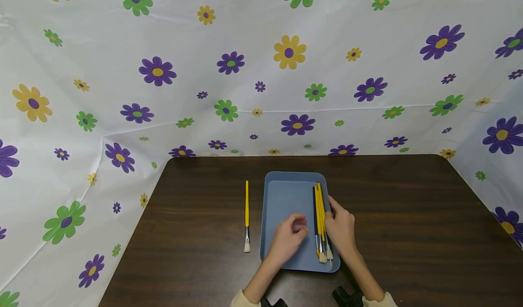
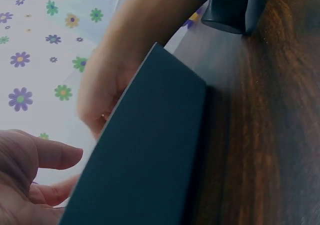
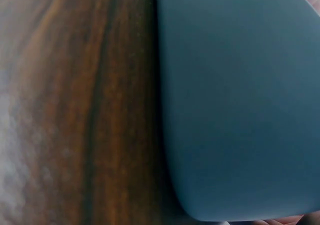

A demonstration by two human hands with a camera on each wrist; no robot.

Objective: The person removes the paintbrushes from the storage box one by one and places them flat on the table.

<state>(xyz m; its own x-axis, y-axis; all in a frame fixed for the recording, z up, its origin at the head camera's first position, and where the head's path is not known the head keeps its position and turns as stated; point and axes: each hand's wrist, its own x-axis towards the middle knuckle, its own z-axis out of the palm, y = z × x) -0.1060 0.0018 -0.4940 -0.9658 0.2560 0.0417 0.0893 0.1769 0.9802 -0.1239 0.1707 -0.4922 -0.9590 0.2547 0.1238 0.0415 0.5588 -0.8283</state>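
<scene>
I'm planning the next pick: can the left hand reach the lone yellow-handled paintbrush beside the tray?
Probably yes. The left hand looks empty, and the yellow-handled paintbrush lies uncovered on the table; only the tray's left rim stands between them.

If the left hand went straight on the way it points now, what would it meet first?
Likely the dark-handled brush in the blue-grey tray, though how high the left hand sits is unclear, so it might pass over.
</scene>
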